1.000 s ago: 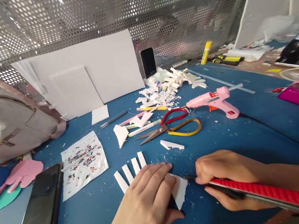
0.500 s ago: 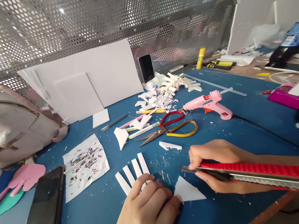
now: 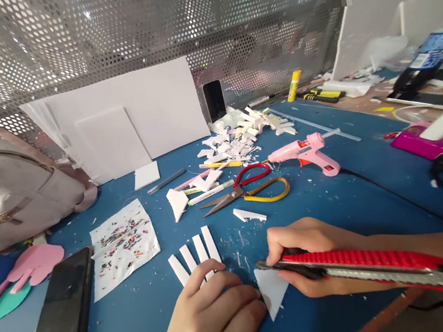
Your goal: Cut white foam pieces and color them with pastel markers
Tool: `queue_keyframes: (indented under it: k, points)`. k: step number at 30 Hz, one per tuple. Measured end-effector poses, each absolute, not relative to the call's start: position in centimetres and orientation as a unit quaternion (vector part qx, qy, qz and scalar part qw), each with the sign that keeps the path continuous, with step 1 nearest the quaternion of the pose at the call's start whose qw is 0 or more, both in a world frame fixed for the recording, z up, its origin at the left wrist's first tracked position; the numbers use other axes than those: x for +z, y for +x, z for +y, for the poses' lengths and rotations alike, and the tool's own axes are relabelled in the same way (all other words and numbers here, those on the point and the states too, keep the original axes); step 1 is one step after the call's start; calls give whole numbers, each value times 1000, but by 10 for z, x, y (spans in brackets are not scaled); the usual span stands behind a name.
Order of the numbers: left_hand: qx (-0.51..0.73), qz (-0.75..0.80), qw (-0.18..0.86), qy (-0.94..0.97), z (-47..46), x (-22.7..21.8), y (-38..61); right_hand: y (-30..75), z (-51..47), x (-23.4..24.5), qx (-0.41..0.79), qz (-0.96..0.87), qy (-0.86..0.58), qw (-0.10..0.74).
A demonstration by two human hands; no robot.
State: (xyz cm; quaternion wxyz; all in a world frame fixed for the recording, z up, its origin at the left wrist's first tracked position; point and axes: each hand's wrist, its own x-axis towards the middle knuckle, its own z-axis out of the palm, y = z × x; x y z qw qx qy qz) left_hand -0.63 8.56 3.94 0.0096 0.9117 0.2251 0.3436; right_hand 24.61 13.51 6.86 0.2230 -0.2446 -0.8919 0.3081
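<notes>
White piece (image 3: 271,293) between curled left hand (image 3: 214,314), its hold unclear; and right hand (image 3: 316,238), clasped around red cutter (image 3: 373,262)

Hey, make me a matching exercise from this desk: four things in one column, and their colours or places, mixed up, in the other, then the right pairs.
Things:
1. cutter
2. scissors
3. glue gun
4. bag

Colours or places:
A. red and yellow
B. mostly pink
C. at the picture's left edge
D. in the right hand

Pairs: 1-D, 2-A, 3-B, 4-C
</notes>
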Motion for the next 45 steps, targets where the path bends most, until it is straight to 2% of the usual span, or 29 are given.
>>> queue_keyframes:
  k: [5, 12, 23, 45]
  points:
    - [323, 239, -22, 915, 86, 40, -7, 249, 133, 68, 267, -890, -241, 279]
    - [277, 244, -12, 929, 86, 49, 0, 257, 125, 71, 233, -887, -261, 301]
    - [284, 249, -37, 925, 84, 48, -4, 258, 129, 61, 319, -883, -248, 239]
    - [292, 253, -52, 921, 85, 40, -5, 263, 138, 57, 343, -886, -223, 221]
